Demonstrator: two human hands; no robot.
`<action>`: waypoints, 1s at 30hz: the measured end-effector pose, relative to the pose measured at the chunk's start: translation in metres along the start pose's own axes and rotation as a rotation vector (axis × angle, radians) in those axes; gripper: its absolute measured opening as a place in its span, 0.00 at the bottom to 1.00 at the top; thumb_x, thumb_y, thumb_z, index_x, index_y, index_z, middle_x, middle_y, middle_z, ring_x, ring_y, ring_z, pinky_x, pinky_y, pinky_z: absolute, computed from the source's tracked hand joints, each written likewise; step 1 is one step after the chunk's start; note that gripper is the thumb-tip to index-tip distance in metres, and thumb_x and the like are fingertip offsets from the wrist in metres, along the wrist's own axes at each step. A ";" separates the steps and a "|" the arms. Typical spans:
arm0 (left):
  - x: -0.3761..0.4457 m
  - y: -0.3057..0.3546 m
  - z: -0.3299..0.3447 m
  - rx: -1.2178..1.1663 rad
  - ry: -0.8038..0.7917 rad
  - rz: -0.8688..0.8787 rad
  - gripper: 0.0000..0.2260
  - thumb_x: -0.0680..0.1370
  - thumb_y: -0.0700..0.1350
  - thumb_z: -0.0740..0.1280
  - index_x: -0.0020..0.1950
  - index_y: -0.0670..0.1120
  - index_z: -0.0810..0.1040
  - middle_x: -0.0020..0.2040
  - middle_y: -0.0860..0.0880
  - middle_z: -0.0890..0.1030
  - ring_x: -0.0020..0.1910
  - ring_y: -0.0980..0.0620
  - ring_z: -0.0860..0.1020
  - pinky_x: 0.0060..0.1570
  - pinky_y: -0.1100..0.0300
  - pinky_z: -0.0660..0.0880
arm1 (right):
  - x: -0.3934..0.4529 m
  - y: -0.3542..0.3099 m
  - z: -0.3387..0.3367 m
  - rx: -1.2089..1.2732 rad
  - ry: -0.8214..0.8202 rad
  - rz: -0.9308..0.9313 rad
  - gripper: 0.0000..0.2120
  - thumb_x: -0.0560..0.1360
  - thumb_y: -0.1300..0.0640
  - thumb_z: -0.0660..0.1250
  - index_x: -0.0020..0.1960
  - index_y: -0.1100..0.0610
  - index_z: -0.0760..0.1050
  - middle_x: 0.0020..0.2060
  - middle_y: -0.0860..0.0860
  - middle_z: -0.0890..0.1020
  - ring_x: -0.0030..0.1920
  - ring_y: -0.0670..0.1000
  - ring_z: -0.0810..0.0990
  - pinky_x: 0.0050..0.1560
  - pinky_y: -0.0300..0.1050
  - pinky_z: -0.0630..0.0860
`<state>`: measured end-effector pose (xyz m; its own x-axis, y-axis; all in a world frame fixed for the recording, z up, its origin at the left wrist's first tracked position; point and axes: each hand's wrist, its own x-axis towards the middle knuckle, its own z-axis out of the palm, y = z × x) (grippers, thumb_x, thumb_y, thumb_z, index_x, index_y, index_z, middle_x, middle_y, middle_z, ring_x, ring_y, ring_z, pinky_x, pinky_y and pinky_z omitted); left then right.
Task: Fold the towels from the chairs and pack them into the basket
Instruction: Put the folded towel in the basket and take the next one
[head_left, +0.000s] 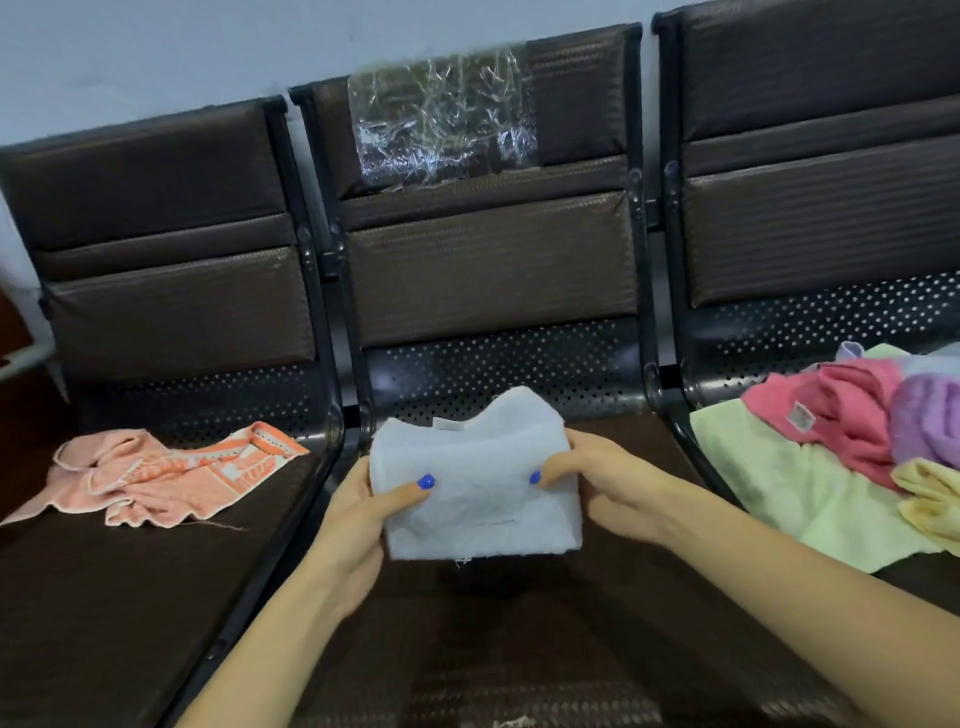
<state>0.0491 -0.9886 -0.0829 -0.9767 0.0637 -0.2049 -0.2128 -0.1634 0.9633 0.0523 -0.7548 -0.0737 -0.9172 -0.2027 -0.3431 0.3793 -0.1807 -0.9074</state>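
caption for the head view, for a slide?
Both hands, left and right, hold a folded white towel over the middle chair seat; unfolded towels lie on neighbouring seats.

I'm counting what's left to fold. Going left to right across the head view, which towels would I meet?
Crumpled peach-and-orange patterned towel on the left seat → folded white towel held between left hand and right hand → flat pale green towel → crumpled pink towel → bunched lilac towel.
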 end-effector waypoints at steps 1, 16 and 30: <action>-0.003 0.004 0.002 0.008 0.013 0.046 0.40 0.54 0.46 0.82 0.64 0.46 0.73 0.56 0.45 0.83 0.51 0.45 0.83 0.41 0.51 0.80 | -0.006 -0.003 -0.003 -0.039 -0.013 -0.043 0.18 0.70 0.70 0.66 0.58 0.59 0.78 0.54 0.54 0.83 0.57 0.56 0.80 0.62 0.52 0.74; 0.003 -0.017 0.026 0.476 -0.059 0.238 0.38 0.69 0.27 0.70 0.71 0.56 0.65 0.53 0.55 0.83 0.55 0.60 0.79 0.50 0.59 0.78 | -0.028 0.002 -0.055 -0.614 0.282 -0.526 0.33 0.69 0.75 0.66 0.64 0.43 0.70 0.53 0.43 0.81 0.53 0.42 0.80 0.54 0.43 0.79; -0.064 -0.068 -0.003 0.536 -0.351 -0.183 0.61 0.52 0.59 0.82 0.72 0.63 0.44 0.52 0.57 0.83 0.32 0.53 0.76 0.36 0.61 0.76 | -0.071 0.063 -0.071 -0.688 -0.099 0.207 0.30 0.64 0.47 0.76 0.62 0.52 0.71 0.50 0.50 0.81 0.51 0.46 0.80 0.47 0.40 0.76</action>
<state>0.1261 -0.9844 -0.1357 -0.8401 0.3754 -0.3917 -0.2422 0.3866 0.8899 0.1330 -0.6832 -0.1236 -0.8071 -0.2590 -0.5306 0.3517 0.5109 -0.7844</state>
